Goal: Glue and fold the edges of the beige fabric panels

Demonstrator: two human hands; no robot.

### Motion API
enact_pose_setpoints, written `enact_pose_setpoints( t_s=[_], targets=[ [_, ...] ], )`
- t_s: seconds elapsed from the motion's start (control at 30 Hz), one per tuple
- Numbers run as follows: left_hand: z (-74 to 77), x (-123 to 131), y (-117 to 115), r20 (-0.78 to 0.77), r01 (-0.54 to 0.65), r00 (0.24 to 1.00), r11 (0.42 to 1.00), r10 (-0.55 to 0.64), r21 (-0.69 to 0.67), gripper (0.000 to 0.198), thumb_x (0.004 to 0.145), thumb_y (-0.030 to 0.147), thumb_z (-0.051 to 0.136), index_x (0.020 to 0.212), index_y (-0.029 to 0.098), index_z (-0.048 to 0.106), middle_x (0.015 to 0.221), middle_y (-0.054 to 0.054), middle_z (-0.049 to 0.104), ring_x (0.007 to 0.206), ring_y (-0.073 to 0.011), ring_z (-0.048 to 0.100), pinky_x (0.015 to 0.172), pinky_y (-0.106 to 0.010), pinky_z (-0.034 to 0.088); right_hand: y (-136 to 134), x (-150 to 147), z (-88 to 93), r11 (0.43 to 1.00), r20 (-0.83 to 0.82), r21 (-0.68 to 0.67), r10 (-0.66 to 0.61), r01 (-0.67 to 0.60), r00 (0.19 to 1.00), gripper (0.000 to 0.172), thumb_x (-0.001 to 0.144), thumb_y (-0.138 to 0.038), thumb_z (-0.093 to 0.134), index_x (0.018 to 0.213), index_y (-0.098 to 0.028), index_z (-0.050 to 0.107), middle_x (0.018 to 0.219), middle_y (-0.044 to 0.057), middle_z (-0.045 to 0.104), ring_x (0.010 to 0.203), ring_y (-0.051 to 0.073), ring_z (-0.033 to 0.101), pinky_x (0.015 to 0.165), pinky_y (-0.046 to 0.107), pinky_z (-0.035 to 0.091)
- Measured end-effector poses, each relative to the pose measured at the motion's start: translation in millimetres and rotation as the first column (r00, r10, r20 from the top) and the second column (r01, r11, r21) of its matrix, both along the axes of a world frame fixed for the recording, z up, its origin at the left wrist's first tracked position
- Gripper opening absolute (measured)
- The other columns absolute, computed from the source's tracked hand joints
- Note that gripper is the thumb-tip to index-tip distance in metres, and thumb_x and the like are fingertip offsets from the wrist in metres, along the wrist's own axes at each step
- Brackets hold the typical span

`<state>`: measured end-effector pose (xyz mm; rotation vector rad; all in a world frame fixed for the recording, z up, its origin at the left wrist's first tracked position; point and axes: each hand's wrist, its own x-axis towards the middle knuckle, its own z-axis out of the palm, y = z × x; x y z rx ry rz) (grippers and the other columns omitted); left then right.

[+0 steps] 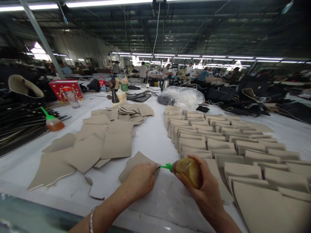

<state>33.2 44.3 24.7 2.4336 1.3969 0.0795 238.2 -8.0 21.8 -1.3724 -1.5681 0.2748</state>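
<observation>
My right hand [206, 191] is wrapped round a squeeze bottle [187, 171] of amber liquid, tilted onto its side. The bottle's green nozzle [166, 166] points left, its tip at the right edge of a beige leather-like piece [136, 163]. On that same piece lies my left hand [142, 179], its fingers closed at the edge close to the nozzle tip. Part of the piece is hidden under this hand. A loose heap of flat beige pieces [116, 142] lies to the left. Rows of folded beige pieces [218, 147] overlap to the right.
Another green-tipped bottle [54, 123] rests at the left beside stacked black pieces [19, 126]. Farther back on the white table [155, 126] are a clear jar [71, 97], a red box [65, 89] and a plastic bag [182, 97]. Black bags [252, 94] lie at the back right.
</observation>
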Motion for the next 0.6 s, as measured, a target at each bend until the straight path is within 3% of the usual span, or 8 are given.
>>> enact_pose_setpoints(
  t_s=[0.13,0.33,0.6],
  targets=[
    [0.2,0.4,0.2,-0.011,-0.002,1.000,1.000,0.002,-0.009,0.056,0.074,0.011,0.040,0.125,0.027,0.055,0.098,-0.006,0.068,0.088,-0.0240,0.064,0.079,-0.034,0.046,-0.7,-0.1,-0.4,1.000,0.046,0.000,0.030,-0.030,0.999,0.046,0.079,-0.042,0.069,0.116,-0.026,0.047,0.105,0.004,0.059,0.090,0.024,0.058,0.081,0.034,0.047],
    [1.5,-0.5,0.1,0.004,0.000,1.000,1.000,0.000,-0.005,0.051,0.075,0.013,0.039,0.119,0.029,0.059,0.093,-0.006,0.068,0.086,-0.0241,0.063,0.076,-0.032,0.046,1.7,3.4,-3.9,0.997,-0.044,-0.070,-0.030,0.027,0.999,0.048,0.077,-0.046,0.070,0.114,-0.025,0.049,0.100,0.003,0.058,0.085,0.023,0.058,0.077,0.034,0.047],
    [3.3,0.2,-2.5,-0.006,-0.013,1.000,1.000,0.013,-0.022,0.049,0.077,0.013,0.039,0.119,0.029,0.058,0.089,-0.005,0.065,0.083,-0.0226,0.063,0.075,-0.030,0.045,4.2,8.6,-5.8,0.994,-0.100,-0.110,-0.003,-0.008,0.995,0.047,0.077,-0.046,0.070,0.113,-0.025,0.049,0.098,0.002,0.059,0.084,0.023,0.058,0.076,0.032,0.047]
  ],
)
